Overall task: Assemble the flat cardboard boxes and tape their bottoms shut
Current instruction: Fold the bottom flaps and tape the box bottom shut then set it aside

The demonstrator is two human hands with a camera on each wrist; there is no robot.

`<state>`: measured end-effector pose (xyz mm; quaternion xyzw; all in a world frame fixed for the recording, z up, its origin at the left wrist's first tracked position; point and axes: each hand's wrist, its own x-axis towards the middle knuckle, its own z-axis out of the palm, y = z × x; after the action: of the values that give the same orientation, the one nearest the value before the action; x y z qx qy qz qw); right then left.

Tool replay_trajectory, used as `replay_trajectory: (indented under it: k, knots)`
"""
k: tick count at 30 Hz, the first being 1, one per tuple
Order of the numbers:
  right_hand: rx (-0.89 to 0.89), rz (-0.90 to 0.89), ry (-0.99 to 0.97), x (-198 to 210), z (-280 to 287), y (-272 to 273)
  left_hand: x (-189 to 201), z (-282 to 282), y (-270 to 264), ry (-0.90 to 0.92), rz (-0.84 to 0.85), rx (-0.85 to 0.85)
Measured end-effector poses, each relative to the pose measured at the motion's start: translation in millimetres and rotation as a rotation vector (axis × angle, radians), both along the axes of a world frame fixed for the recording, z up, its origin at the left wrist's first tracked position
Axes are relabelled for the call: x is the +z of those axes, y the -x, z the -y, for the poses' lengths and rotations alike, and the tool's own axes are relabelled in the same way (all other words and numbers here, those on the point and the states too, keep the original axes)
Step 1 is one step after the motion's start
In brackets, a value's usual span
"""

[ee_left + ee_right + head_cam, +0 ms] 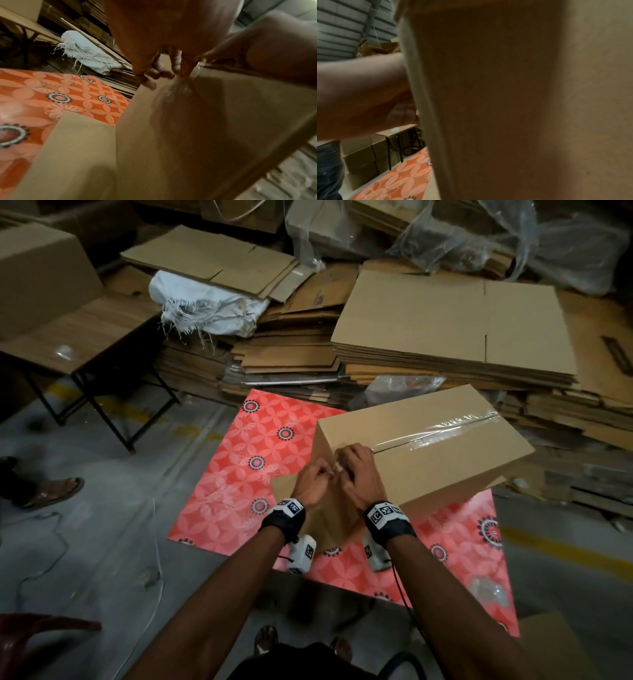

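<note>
An assembled cardboard box [445, 460] lies on a red flower-patterned mat [233, 474], its closed flaps facing up. Clear tape [442, 433] runs along the flap seam to the near end. At that near top edge both hands meet. My left hand [317, 477] and my right hand [356, 470] pinch the loose crumpled tape end [337, 465] between their fingertips. In the left wrist view the left fingers [154, 71] hold the tape end [178, 86] against the box's end wall [214, 135]. The right wrist view is almost filled by the box wall [505, 108].
Stacks of flat cardboard [452, 337] and a white sack [205, 302] lie behind the mat. A wooden table [85, 330] carrying another box [41, 275] stands at the left. Another person's sandalled foot [51, 491] is on the grey floor. Crumpled clear plastic [486, 590] lies on the mat.
</note>
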<state>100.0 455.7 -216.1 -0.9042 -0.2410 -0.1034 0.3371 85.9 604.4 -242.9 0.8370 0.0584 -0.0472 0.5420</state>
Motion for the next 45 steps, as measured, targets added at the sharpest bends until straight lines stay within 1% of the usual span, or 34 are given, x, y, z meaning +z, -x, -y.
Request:
replay_trajectory:
  k: [2,4,7,9,13,14,17,18,20,21,23,24,26,29,30,32,34,35,36,38,39,40,41,42,43,44,45]
  knots:
    - [-0.003,-0.006,-0.027,-1.3,1.4,0.9,2.7,-1.8,0.8,0.189,-0.105,0.058]
    - [-0.003,-0.008,-0.051,-2.6,3.2,2.3,13.8,-4.7,3.0,0.382,-0.210,0.095]
    - [0.011,-0.036,-0.085,-2.7,3.9,1.4,33.8,-12.5,4.7,0.590,-0.256,0.132]
    - [0.034,-0.064,-0.119,-1.0,2.3,-1.0,40.1,-16.4,1.4,0.725,-0.269,0.172]
    - [0.068,-0.086,-0.146,0.1,0.3,-3.5,47.6,-14.2,3.4,0.839,-0.282,0.206]
    - [0.073,-0.081,-0.164,0.2,1.1,-3.3,49.0,-13.8,5.9,0.818,-0.260,0.198]
    - [0.109,-0.039,-0.197,2.5,2.1,-0.1,52.6,-12.6,13.7,0.662,-0.164,0.173]
    - [0.099,-0.030,-0.212,2.2,2.1,-0.6,55.1,-12.6,15.3,0.644,-0.145,0.186]
    - [0.021,-0.045,-0.280,1.0,2.5,-1.7,59.8,-13.6,16.7,0.627,-0.088,0.234]
    - [-0.032,-0.069,-0.326,0.3,3.7,-1.6,57.6,-16.0,13.9,0.557,-0.041,0.288]
    - [-0.111,-0.129,-0.429,-0.4,6.7,1.8,49.5,-21.7,5.3,0.300,0.048,0.389]
    - [-0.129,-0.158,-0.477,-0.5,8.3,3.7,46.3,-23.0,2.8,0.216,0.070,0.384]
    - [-0.130,-0.215,-0.550,1.7,11.5,5.9,46.1,-15.8,-0.6,0.171,0.089,0.261]
    - [-0.121,-0.408,-0.668,9.4,11.7,4.0,36.8,0.9,-5.2,0.004,0.070,0.020]
    - [-0.110,-0.484,-0.739,11.3,11.6,0.7,32.1,4.4,-5.8,-0.015,0.073,-0.023]
    - [-0.114,-0.590,-0.812,22.3,13.1,-4.2,21.2,7.1,-9.6,-0.022,0.093,-0.018]
    - [-0.123,-0.535,-0.759,33.6,18.1,-7.3,18.1,6.1,-14.8,-0.046,0.082,-0.001]
    - [-0.123,-0.512,-0.656,39.9,22.8,-8.3,20.9,6.3,-17.7,-0.053,0.093,-0.022]
    - [-0.115,-0.475,-0.512,39.3,27.7,-12.9,25.1,5.2,-20.3,-0.073,0.095,-0.042]
    - [-0.109,-0.453,-0.105,39.6,36.4,-21.1,22.0,-0.6,-30.8,-0.133,0.088,-0.067]
    - [-0.125,-0.421,-0.005,38.6,39.8,-25.0,14.7,-6.9,-39.0,-0.150,0.099,-0.080]
    - [-0.139,-0.392,0.008,37.4,41.5,-28.2,3.9,-13.6,-49.7,-0.148,0.100,-0.092]
    - [-0.165,-0.328,0.002,35.9,42.5,-29.7,-6.2,-21.0,-60.4,-0.132,0.099,-0.102]
    - [-0.186,-0.253,-0.020,33.5,42.3,-31.7,5.5,-25.7,-57.9,-0.128,0.083,-0.103]
    - [-0.193,-0.203,-0.037,31.4,42.6,-32.6,25.5,-29.1,-50.6,-0.104,0.069,-0.118]
    - [-0.194,-0.154,-0.019,29.7,43.9,-34.6,40.0,-32.8,-47.0,-0.079,0.053,-0.147]
    - [-0.213,-0.111,-0.019,30.3,44.5,-34.1,44.4,-38.9,-48.7,-0.066,0.039,-0.184]
